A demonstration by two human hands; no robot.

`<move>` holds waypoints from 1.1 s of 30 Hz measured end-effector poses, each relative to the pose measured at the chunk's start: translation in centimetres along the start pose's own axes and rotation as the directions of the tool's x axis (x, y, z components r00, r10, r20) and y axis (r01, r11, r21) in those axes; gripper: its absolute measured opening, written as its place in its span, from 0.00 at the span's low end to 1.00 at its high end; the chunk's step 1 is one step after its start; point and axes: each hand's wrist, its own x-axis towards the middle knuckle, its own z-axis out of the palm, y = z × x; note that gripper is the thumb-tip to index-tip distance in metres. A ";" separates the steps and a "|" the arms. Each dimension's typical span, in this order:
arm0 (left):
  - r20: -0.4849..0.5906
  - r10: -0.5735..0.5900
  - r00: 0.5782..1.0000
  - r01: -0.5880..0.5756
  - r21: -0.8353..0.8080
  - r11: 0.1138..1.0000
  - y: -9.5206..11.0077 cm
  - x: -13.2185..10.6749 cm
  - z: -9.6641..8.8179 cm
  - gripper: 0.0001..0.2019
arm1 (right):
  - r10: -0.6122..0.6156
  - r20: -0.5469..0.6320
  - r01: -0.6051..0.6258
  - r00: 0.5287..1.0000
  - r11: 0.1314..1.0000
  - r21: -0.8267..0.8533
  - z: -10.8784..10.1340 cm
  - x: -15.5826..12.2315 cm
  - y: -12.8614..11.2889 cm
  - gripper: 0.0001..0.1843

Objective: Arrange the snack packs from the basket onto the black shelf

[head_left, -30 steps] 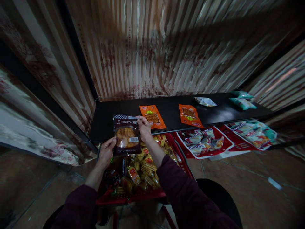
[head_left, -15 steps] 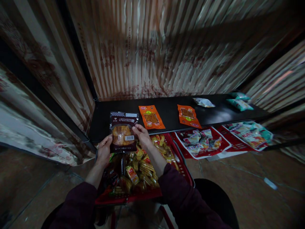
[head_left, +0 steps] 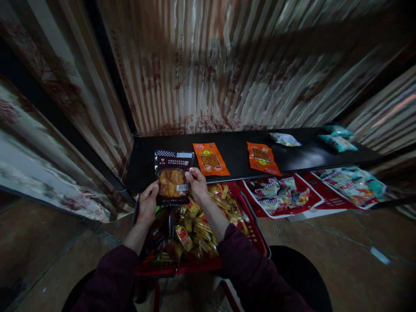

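Note:
A dark maroon snack packet with a clear window and a barcode label is held upright over the near edge of the black shelf. My left hand grips its lower left edge. My right hand pinches its right side. Both hands are closed on it. Below them is a red shopping basket full of several small yellow snack packs.
Two orange snack packets lie flat on the shelf, with a pale packet and green ones further right. Red printed sheets lie under the shelf's front edge. Striped curtain behind; a dark round stool at lower right.
The maroon packet moved up and forward, over the shelf's near edge. My right hand slid from its top corner down to its right side; my left hand rose with it.

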 end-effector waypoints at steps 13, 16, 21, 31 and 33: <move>0.105 -0.114 0.988 0.127 -0.131 0.983 3.2 -0.1 0.9 0.23 | 0.190 0.168 -0.193 0.967 0.981 0.003 -0.3 -0.8 -1.5 0.21; 0.075 -0.089 0.993 0.097 -0.124 0.987 3.1 0.1 0.8 0.23 | 0.221 0.227 -0.212 0.949 0.975 -0.061 -0.4 -1.0 -1.7 0.21; 0.026 -0.144 0.989 0.145 -0.087 0.986 2.9 0.7 0.4 0.24 | 0.223 0.200 -0.226 0.954 0.974 -0.009 -0.8 -0.9 -1.8 0.21; 0.146 -0.157 0.977 0.154 0.031 0.988 2.8 -0.2 0.5 0.21 | 0.279 0.091 -0.285 0.956 0.956 0.065 -0.6 -0.1 -2.1 0.23; 0.105 -0.099 0.989 0.097 0.025 0.995 2.8 0.0 0.5 0.18 | 0.275 0.104 -0.281 0.956 0.958 0.049 -0.4 -0.2 -2.3 0.23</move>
